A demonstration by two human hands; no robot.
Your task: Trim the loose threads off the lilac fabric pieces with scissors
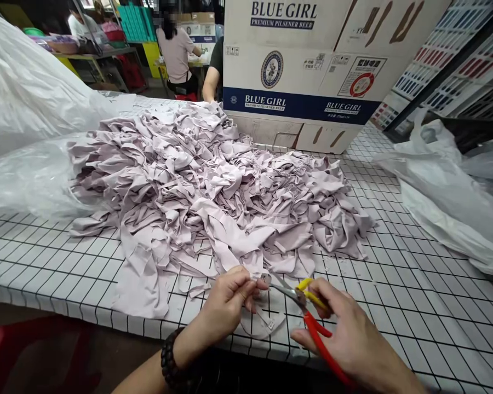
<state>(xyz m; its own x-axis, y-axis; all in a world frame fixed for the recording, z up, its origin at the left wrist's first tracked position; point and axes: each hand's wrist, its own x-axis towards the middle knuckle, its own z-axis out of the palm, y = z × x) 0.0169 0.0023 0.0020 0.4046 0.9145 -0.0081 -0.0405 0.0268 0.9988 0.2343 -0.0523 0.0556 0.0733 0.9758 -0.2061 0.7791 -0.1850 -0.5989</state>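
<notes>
A large heap of pale pink-lilac fabric pieces [225, 180] spreads over the table in front of me. My left hand [225, 301], with a dark beaded bracelet on its wrist, pinches the end of a fabric piece at the heap's near edge. My right hand [345, 323] grips scissors [302, 301] with yellow and red handles. Their blades are parted and point left, with the tips close to my left fingertips. Below the blades, a thin pale strip [257, 331] with a small tag or clip lies curled on the table.
The table [394, 273] has a white, black-gridded cover. A BLUE GIRL carton [296, 71] stands behind the heap. Clear plastic bags lie at the left [33, 120] and right [456, 191]. A bare forearm [212, 82] shows beside the carton; other people sit farther back.
</notes>
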